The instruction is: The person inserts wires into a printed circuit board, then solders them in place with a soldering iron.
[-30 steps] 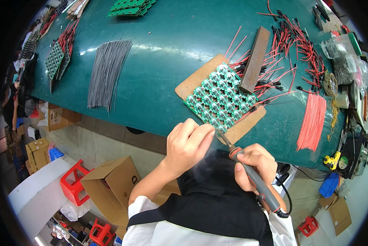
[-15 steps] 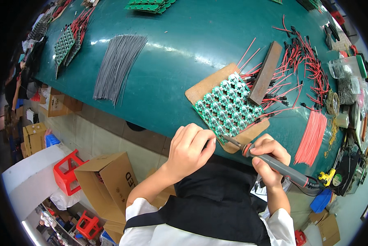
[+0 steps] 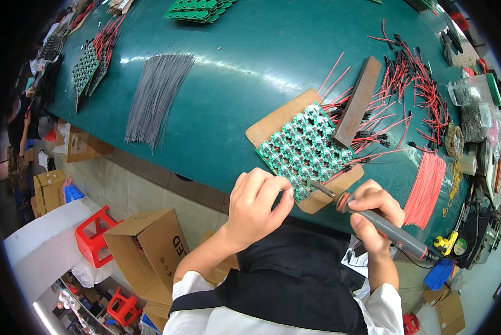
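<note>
My right hand (image 3: 377, 213) grips a grey soldering iron (image 3: 393, 230) like a pen, its metal tip over the near edge of a green circuit board panel (image 3: 303, 146). Rows of small round green units cover the panel, which lies on a brown backing board (image 3: 261, 124). Close to the panel's near-left corner, my left hand (image 3: 260, 202) is closed, thumb and forefinger pinched together. Whatever it may hold is too small to make out. A rusty metal bar (image 3: 359, 103) rests across the panel's right side and red wires.
Red wires with black connectors (image 3: 418, 84) spread at the right, above a bundle of red wires (image 3: 425, 190). Grey wires (image 3: 159, 100) lie at the left. Other panels (image 3: 86, 70) and stacked green boards (image 3: 200, 8) are farther off. A cardboard box (image 3: 147, 251) stands below the table.
The soldering iron and my right hand have shifted slightly right, and the tip sits farther right relative to the panel. My left hand stays pinched in nearly the same place.
</note>
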`<action>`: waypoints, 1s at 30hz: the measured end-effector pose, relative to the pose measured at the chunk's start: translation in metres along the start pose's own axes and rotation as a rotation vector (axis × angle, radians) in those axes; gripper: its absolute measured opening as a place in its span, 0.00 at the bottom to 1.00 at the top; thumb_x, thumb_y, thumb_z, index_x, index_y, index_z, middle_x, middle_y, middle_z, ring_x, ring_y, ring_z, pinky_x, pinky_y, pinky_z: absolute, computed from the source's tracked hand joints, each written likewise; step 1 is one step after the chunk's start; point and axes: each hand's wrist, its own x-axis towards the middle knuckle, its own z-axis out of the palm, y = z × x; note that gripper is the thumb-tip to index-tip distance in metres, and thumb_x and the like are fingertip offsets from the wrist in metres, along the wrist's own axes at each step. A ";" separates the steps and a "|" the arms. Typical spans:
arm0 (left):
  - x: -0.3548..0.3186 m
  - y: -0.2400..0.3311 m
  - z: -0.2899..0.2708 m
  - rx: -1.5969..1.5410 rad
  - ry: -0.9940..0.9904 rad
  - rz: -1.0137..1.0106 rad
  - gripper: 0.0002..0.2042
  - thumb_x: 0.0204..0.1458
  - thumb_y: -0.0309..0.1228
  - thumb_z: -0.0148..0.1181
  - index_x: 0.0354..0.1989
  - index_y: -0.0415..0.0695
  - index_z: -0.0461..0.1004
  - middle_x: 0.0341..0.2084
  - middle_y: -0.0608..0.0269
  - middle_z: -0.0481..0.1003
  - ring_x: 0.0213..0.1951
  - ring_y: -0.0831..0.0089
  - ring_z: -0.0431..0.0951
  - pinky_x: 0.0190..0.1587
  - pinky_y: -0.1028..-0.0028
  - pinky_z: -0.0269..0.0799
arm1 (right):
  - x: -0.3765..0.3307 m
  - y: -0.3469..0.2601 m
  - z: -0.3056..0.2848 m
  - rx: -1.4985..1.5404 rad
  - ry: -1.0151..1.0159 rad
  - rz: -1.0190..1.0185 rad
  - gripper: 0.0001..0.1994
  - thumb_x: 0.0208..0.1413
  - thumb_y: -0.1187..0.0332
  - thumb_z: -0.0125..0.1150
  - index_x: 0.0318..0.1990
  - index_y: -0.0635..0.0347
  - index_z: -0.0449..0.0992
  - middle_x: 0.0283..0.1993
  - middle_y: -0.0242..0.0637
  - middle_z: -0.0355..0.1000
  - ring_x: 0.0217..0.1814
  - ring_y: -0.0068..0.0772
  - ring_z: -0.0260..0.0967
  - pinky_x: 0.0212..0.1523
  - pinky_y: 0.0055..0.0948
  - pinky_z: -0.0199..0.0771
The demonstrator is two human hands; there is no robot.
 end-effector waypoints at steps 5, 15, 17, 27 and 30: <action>0.008 0.003 0.008 0.035 -0.032 0.060 0.09 0.41 0.21 0.67 0.29 0.46 0.75 0.24 0.70 0.71 0.23 0.74 0.68 0.27 0.73 0.61 | 0.001 0.004 -0.003 0.026 0.000 0.048 0.09 0.41 0.78 0.63 0.34 0.65 0.77 0.28 0.40 0.70 0.28 0.30 0.68 0.29 0.26 0.67; 0.014 0.005 0.011 0.007 -0.017 -0.018 0.08 0.43 0.20 0.67 0.30 0.44 0.75 0.23 0.67 0.71 0.21 0.74 0.67 0.21 0.74 0.62 | 0.011 0.005 -0.008 -0.084 -0.073 -0.033 0.09 0.41 0.77 0.64 0.33 0.65 0.77 0.25 0.38 0.70 0.28 0.32 0.69 0.29 0.28 0.68; 0.019 0.008 0.012 -0.051 -0.013 -0.072 0.07 0.44 0.20 0.67 0.29 0.44 0.74 0.23 0.66 0.71 0.21 0.73 0.68 0.21 0.75 0.63 | 0.012 0.005 -0.017 -0.035 -0.026 -0.031 0.09 0.41 0.77 0.64 0.33 0.65 0.77 0.24 0.37 0.70 0.27 0.32 0.68 0.29 0.28 0.68; 0.028 0.011 0.023 0.086 -0.094 0.050 0.08 0.41 0.21 0.67 0.29 0.45 0.75 0.23 0.68 0.72 0.21 0.73 0.70 0.24 0.73 0.64 | 0.016 0.009 -0.016 -0.027 -0.045 0.023 0.08 0.42 0.75 0.61 0.32 0.66 0.75 0.25 0.38 0.69 0.29 0.30 0.64 0.30 0.28 0.64; 0.032 0.015 0.023 0.060 -0.108 0.013 0.08 0.42 0.21 0.66 0.29 0.44 0.74 0.24 0.66 0.70 0.23 0.70 0.71 0.25 0.71 0.66 | 0.019 0.006 -0.022 -0.056 -0.052 -0.027 0.08 0.41 0.77 0.62 0.32 0.66 0.76 0.23 0.36 0.69 0.27 0.32 0.65 0.29 0.28 0.65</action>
